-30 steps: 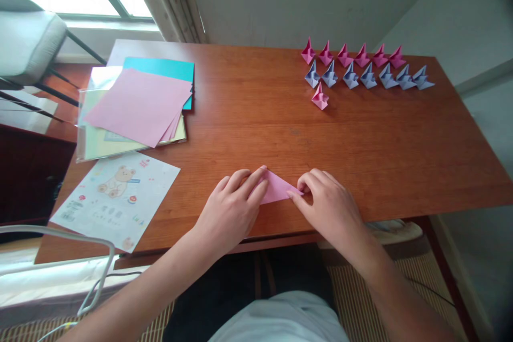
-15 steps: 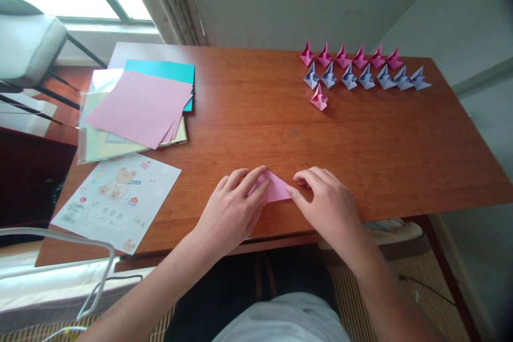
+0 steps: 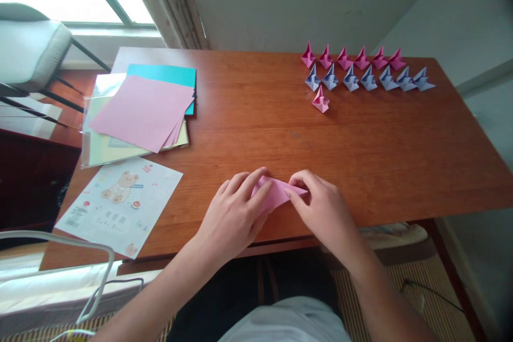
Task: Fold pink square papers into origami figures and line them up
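A folded pink sheet of origami paper (image 3: 276,194) lies near the table's front edge, its narrow point toward the right. My left hand (image 3: 236,208) presses on its left part, fingers closed over the paper and hiding that end. With thumb and forefinger, my right hand (image 3: 320,197) pinches the paper near its pointed right end. Further back stand finished folded paper figures: a row of dark pink ones (image 3: 344,59), a row of pale blue-violet ones (image 3: 368,79) and a single light pink one (image 3: 321,100).
On the left lie loose pink sheets (image 3: 144,109) over turquoise paper (image 3: 160,72) and a clear plastic sleeve (image 3: 94,155). A white bear-printed sheet (image 3: 120,208) lies in front of them. A chair (image 3: 32,48) stands by the window. The wooden table (image 3: 240,117) ends close to my body.
My right hand has moved slightly left and now pinches the paper's right end. The paper's outline has turned and its point reaches further right. The view has shifted a little.
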A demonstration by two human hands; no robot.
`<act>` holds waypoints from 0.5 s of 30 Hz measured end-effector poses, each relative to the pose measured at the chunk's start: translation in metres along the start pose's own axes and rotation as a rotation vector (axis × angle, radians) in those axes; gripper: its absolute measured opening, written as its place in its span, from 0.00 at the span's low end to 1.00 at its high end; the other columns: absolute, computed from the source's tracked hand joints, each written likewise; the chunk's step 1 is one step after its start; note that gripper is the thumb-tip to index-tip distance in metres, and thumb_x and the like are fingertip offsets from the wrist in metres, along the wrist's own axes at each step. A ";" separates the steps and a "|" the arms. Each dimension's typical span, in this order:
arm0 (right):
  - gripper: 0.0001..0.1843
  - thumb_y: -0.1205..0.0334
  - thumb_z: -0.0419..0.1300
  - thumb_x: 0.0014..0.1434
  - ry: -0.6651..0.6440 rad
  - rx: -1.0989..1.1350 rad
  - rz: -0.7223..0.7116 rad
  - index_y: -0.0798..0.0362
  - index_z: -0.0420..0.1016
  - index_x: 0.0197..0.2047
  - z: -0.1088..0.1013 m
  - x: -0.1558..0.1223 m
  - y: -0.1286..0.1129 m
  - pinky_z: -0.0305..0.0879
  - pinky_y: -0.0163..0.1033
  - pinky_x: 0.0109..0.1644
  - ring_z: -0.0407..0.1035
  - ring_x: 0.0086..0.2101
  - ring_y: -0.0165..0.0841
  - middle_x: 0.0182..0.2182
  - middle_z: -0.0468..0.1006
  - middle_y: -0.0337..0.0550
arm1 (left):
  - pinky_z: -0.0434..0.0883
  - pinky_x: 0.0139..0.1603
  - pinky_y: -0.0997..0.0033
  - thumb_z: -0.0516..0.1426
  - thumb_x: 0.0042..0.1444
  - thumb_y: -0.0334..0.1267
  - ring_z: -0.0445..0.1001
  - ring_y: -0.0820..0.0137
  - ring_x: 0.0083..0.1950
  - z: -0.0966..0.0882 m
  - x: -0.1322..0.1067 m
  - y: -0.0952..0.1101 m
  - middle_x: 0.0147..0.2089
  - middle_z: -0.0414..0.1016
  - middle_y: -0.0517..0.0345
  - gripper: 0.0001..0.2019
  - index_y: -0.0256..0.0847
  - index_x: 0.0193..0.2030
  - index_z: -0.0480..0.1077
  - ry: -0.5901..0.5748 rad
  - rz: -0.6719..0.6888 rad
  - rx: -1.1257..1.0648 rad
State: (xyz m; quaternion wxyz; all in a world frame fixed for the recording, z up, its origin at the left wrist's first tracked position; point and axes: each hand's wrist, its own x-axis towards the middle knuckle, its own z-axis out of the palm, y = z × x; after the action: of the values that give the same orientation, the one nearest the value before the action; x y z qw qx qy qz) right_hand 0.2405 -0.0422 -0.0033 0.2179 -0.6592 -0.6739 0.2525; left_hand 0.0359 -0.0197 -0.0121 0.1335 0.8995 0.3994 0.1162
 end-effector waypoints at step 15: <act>0.05 0.57 0.63 0.64 0.156 0.312 -0.073 0.47 0.76 0.41 -0.023 0.005 -0.024 0.71 0.37 0.38 0.75 0.34 0.33 0.36 0.81 0.40 | 0.76 0.58 0.59 0.60 0.62 0.40 0.73 0.58 0.64 -0.008 0.011 0.014 0.67 0.70 0.46 0.29 0.43 0.69 0.60 0.098 -0.140 -0.289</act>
State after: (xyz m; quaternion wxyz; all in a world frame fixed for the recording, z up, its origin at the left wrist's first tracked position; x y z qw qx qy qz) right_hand 0.2357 -0.0361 0.0297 0.3781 -0.6102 -0.6312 0.2938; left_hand 0.0499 -0.0188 0.0014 0.2496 0.8343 0.4461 0.2064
